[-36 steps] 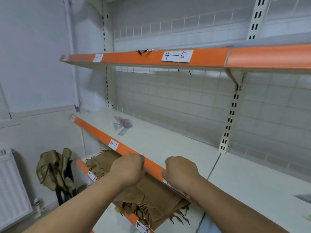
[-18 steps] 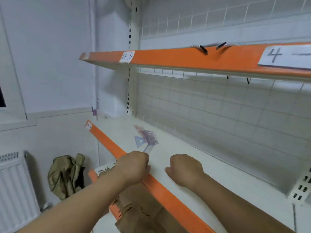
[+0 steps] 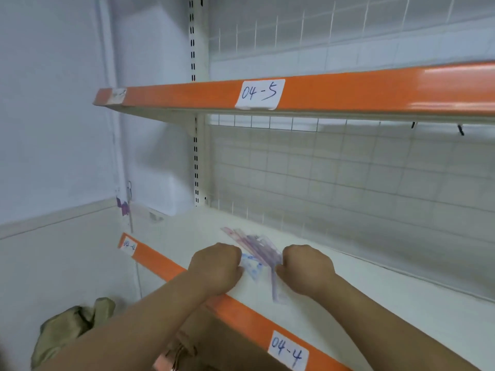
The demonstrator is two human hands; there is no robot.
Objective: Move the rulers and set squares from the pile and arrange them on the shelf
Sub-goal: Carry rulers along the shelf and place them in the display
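Note:
A small pile of clear rulers and set squares (image 3: 257, 246) printed in purple and blue lies on the white shelf (image 3: 375, 298) labelled 04-4. My left hand (image 3: 217, 267) sits at the pile's left side, its curled fingers on the edge of a blue-marked set square (image 3: 253, 267). My right hand (image 3: 306, 267) is at the pile's right side, fingers curled against the purple rulers. One long ruler (image 3: 276, 289) sticks out towards the shelf's front edge between the hands. The backs of both hands hide the fingertips.
An orange-edged upper shelf (image 3: 321, 92) labelled 04-5 hangs overhead. A wire grid back panel (image 3: 348, 178) closes the rear. Brown paper bags (image 3: 187, 346) lie on the shelf below, and an olive bag (image 3: 67, 325) sits on the floor at the left.
The view has swung left and closer to the pile. Both hands moved forward from the shelf's orange front edge onto the shelf and now touch the pile from either side.

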